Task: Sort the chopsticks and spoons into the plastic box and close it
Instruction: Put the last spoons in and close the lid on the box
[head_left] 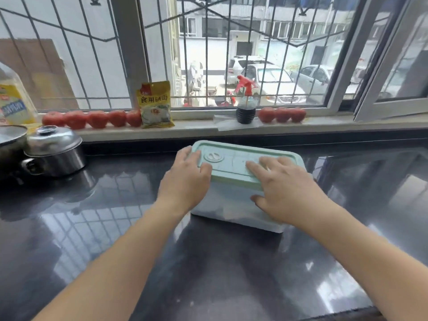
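A pale plastic box [228, 205] stands on the dark countertop [115, 228] with its green lid [234, 158] lying flat on top. My left hand [187, 179] rests on the lid's left end, fingers straight across the edge. My right hand [287, 188] presses on the right half of the lid with straight fingers, its thumb down against the box's front wall. No chopsticks or spoons are visible; the inside of the box is hidden by the lid.
A steel pot with lid [53, 151] sits at the left, beside a second pot [10, 142] and an oil bottle [14, 98]. On the windowsill stand tomatoes [97, 118], a yellow packet [155, 104] and a spray bottle [246, 100].
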{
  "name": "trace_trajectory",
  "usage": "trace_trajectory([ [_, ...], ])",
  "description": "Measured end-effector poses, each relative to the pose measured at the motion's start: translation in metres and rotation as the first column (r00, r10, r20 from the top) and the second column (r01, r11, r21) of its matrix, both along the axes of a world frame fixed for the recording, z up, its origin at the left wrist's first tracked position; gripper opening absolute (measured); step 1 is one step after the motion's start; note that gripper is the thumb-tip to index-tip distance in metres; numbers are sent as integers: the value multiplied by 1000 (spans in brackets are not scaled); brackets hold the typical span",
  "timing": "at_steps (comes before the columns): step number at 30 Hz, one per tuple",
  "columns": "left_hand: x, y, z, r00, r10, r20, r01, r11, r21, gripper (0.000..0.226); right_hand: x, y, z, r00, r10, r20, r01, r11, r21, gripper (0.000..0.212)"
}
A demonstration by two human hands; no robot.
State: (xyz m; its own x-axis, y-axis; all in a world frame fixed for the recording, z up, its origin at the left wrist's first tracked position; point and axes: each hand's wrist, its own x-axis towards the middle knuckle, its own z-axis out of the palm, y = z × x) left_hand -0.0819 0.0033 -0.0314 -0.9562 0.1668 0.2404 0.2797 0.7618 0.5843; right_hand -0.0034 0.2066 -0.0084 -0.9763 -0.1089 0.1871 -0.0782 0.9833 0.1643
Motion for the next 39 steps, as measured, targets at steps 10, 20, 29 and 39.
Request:
trace_trajectory([
  [10, -105, 158, 43, 974, -219, 62, 226, 964, -143, 47, -93, 164, 4, 899, -420, 122, 419, 907, 30, 78],
  [20, -65, 349, 109, 795, -288, 534, 466, 853, -235, 55, -55, 384, 28, 643, -710, 286, 738, 674, 14, 87],
  [29, -130, 490, 121, 801, -279, 530, 437, 877, -198, 57, -101, 609, 22, 486, -835, 259, 865, 501, -9, 72],
  [39, -203, 632, 94, 762, -366, 535, 513, 845, -152, 54, -169, 789, 11, 390, -893, 226, 918, 397, -13, 73],
])
